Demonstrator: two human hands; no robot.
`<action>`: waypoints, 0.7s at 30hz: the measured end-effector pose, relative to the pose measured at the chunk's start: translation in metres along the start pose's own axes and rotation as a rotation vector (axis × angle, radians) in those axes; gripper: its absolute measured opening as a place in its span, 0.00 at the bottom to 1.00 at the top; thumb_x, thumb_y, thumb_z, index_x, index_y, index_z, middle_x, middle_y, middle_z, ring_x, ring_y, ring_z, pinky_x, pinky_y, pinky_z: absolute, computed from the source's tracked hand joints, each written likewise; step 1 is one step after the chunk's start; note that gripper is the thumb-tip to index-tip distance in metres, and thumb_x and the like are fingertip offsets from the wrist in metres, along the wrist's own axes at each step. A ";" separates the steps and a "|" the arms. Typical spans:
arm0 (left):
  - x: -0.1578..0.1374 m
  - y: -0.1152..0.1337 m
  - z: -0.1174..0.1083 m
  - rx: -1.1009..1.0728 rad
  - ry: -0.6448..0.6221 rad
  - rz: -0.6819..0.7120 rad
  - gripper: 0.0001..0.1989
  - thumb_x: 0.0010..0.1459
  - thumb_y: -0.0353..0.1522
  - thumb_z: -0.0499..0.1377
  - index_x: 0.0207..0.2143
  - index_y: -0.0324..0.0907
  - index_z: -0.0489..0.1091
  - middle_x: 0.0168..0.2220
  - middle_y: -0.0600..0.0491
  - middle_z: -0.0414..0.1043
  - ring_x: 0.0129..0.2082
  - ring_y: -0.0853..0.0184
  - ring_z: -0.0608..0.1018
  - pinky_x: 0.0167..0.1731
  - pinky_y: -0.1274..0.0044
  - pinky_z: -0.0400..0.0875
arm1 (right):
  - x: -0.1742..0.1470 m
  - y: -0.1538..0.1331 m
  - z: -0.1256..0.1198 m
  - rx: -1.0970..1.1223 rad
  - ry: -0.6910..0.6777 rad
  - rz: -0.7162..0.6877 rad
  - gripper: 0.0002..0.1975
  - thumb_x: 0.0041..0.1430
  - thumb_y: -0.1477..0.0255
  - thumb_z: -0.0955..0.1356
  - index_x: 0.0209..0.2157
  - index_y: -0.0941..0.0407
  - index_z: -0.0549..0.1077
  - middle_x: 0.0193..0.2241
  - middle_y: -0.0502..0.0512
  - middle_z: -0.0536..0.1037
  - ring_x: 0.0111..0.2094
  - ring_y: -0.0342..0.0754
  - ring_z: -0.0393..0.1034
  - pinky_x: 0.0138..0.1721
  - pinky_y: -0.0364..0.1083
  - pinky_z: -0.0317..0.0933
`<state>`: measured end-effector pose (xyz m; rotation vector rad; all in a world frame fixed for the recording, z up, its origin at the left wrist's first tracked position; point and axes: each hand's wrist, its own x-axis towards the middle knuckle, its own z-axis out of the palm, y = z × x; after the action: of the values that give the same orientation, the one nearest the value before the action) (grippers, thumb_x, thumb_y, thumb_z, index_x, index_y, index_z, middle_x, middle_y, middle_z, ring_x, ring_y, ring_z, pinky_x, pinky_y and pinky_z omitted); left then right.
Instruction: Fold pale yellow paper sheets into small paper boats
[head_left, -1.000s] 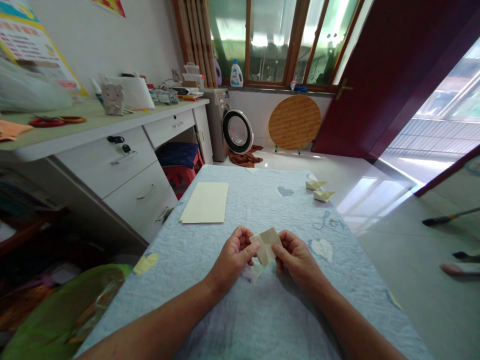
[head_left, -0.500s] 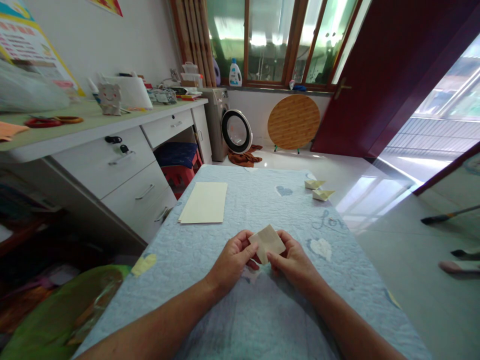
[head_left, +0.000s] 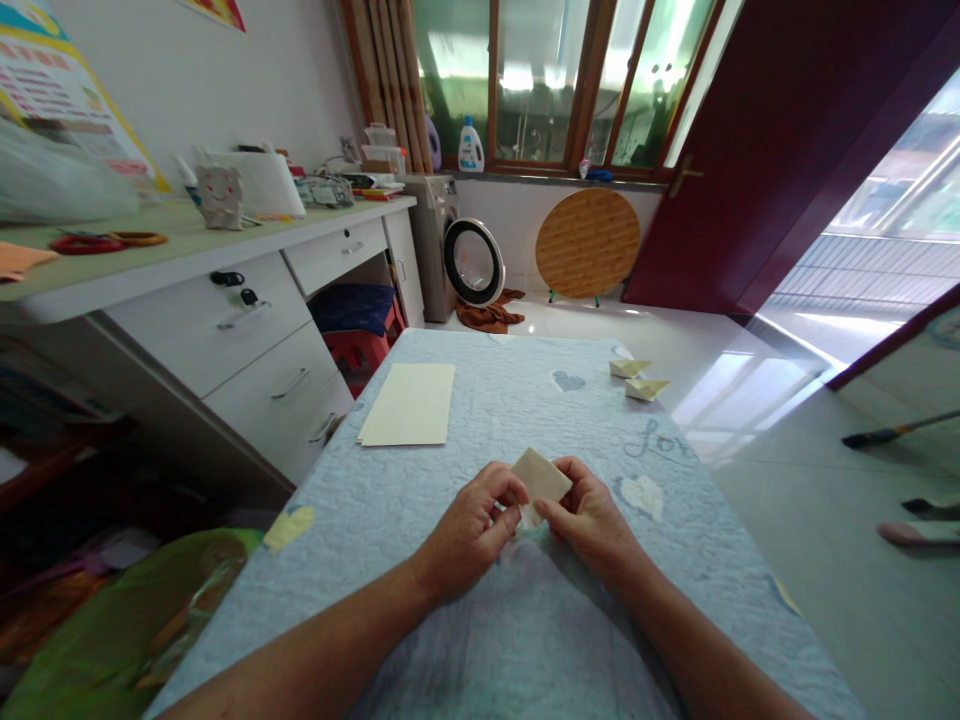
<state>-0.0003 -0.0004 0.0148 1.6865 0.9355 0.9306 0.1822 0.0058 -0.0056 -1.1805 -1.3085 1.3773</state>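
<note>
A small folded piece of cream paper [head_left: 543, 474], square and turned corner-up, is held above the cloth-covered table [head_left: 480, 640]. My right hand [head_left: 592, 510] grips its right side, thumb in front and fingers behind. At its lower left edge, the curled fingers and thumb of my left hand [head_left: 480, 515] pinch the paper near the bottom corner. Part of that corner is hidden by the fingers. Two folded paper boats [head_left: 646, 389] sit at the table's far right corner. A stack of cream paper sheets [head_left: 411, 405] lies at the far left.
A white desk [head_left: 247, 270] with drawers runs along the left, and a green bag-like bin [head_left: 112, 640] stands by the table's left edge. Beyond the table are a washing machine [head_left: 433, 240] with its door ajar and a round wooden tabletop [head_left: 588, 243] against the wall.
My left hand's fingers have curled and shifted from the paper's left corner to its lower edge. My right hand keeps its grip almost in place.
</note>
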 end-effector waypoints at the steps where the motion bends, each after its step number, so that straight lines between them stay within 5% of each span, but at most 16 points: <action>1: 0.000 0.000 0.000 -0.004 -0.004 -0.001 0.07 0.57 0.24 0.54 0.36 0.43 0.67 0.39 0.53 0.65 0.38 0.66 0.72 0.35 0.78 0.71 | 0.000 0.001 0.000 0.000 0.008 0.001 0.16 0.50 0.70 0.71 0.39 0.53 0.63 0.24 0.44 0.69 0.21 0.39 0.61 0.20 0.38 0.54; 9: 0.002 -0.002 0.002 -0.100 -0.023 0.013 0.04 0.60 0.25 0.54 0.34 0.42 0.67 0.38 0.55 0.64 0.34 0.70 0.72 0.33 0.79 0.72 | -0.003 -0.010 0.004 0.012 -0.088 0.069 0.21 0.49 0.65 0.72 0.42 0.54 0.62 0.24 0.42 0.68 0.19 0.38 0.58 0.17 0.38 0.53; 21: 0.001 -0.004 0.002 -0.058 -0.036 0.015 0.03 0.62 0.28 0.55 0.34 0.42 0.68 0.40 0.53 0.65 0.39 0.67 0.71 0.32 0.79 0.72 | -0.003 0.001 0.007 -0.070 0.038 0.027 0.30 0.48 0.67 0.72 0.49 0.52 0.56 0.27 0.44 0.72 0.25 0.43 0.67 0.24 0.40 0.58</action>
<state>0.0010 0.0009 0.0105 1.6582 0.8648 0.9255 0.1755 0.0019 -0.0062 -1.2696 -1.3283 1.3315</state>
